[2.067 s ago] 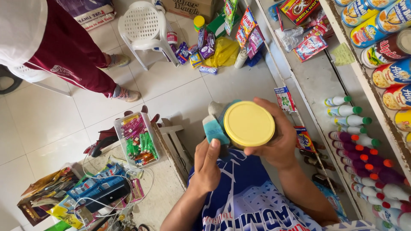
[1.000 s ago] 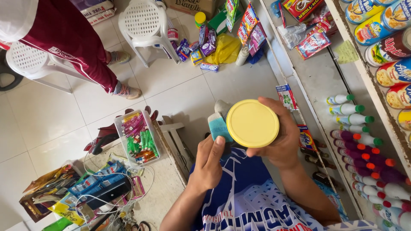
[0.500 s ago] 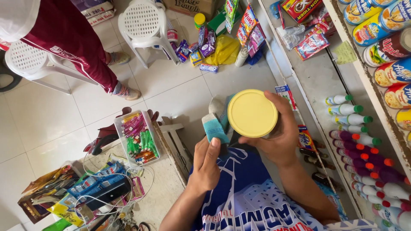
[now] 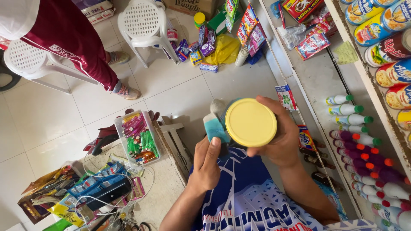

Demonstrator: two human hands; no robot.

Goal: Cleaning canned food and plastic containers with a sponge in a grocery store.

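Note:
My right hand (image 4: 280,141) grips a round can with a yellow plastic lid (image 4: 250,122), the lid facing the camera. My left hand (image 4: 207,162) holds a teal and white cleaning cloth or sponge (image 4: 214,127) pressed against the can's left side. Both hands are raised in front of my chest, over a blue and white printed shirt (image 4: 252,201). The can's body is mostly hidden behind the lid.
Shelves (image 4: 325,81) on the right carry small bottles with coloured caps (image 4: 364,141) and stacked cans (image 4: 385,25). A clear box of sachets (image 4: 137,137) sits on a counter at left. Another person in dark red trousers (image 4: 72,47) stands near white plastic chairs (image 4: 143,23). Packets lie on the floor.
The can and cloth shifted slightly up and left, then back; the cloth rubs along the can's side. The person in red trousers moved a little to the left.

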